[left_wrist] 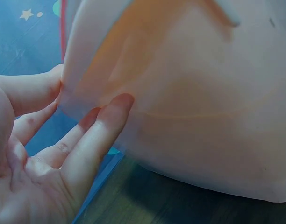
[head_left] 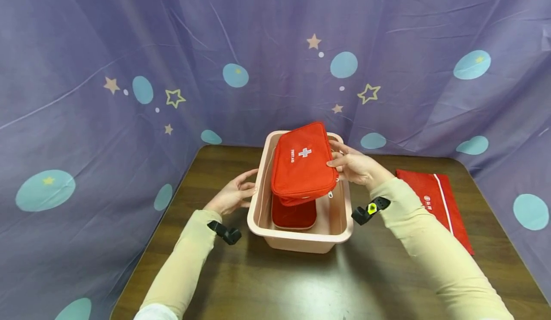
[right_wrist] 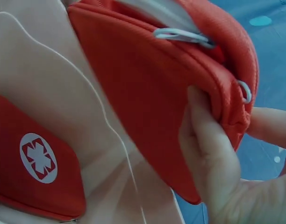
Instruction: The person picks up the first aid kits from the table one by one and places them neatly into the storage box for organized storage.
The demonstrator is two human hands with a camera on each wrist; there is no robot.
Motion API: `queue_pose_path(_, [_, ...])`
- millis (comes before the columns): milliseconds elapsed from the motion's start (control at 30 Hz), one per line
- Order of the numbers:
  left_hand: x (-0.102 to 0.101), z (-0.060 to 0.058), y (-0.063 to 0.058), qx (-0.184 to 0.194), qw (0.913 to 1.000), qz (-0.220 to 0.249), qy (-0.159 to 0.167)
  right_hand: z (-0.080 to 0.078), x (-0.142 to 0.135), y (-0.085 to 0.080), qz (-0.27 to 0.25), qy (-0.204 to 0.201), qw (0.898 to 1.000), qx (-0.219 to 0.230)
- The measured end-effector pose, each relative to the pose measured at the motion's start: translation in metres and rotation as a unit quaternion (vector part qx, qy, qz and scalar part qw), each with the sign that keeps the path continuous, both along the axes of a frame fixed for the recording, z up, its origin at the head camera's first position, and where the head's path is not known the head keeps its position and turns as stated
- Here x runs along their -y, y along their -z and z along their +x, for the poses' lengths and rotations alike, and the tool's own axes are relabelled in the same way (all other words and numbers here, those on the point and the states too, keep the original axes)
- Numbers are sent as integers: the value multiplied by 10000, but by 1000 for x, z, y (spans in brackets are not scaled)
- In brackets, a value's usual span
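A red case (head_left: 297, 217) lies half hidden; my right hand (head_left: 355, 165) pinches the red fabric pouch (head_left: 301, 169) by its right edge; my straight-fingered left hand (head_left: 234, 194) touches the pink plastic tub (head_left: 297, 237).

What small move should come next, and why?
Probably lower the first-aid pouch into the bin: the right hand holds it tilted over the opening, above a second pouch, and the left hand touches the bin's side.
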State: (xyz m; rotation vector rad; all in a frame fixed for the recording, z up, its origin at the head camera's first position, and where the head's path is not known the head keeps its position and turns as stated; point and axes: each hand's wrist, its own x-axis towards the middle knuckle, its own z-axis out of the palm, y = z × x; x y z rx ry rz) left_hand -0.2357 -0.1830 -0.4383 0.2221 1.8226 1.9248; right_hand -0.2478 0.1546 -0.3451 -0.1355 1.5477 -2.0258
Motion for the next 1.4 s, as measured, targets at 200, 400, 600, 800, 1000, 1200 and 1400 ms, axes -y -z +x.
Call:
queue_pose_path(200, [0, 0, -3, -21, 10000, -31, -41, -3, 14, 8, 393, -33, 9992, 85])
queue_pose_path(400, [-1, 1, -2, 1, 10000, -22, -25, -4, 27, 16, 684, 0, 9974, 210])
queue_pose_path(600, [-1, 3, -1, -21, 10000, -19, -22, -4, 36, 21, 791, 154, 9960, 374])
queue_pose_path(800, [0, 5, -1, 44, 9999, 100, -54, -5, 49, 26, 995, 265, 9934, 511])
queue_pose_path(1000, [-2, 7, -4, 95, 9998, 148, -64, -5, 55, 31, 1114, 342, 9915, 574])
queue_pose_path(1200, [0, 7, -6, 88, 9998, 156, -62, -7, 60, 35, 1150, 337, 9908, 623])
queue_pose_path(1400, [1, 5, -4, 31, 9998, 176, 10, -9, 66, 43, 1279, 200, 9894, 652])
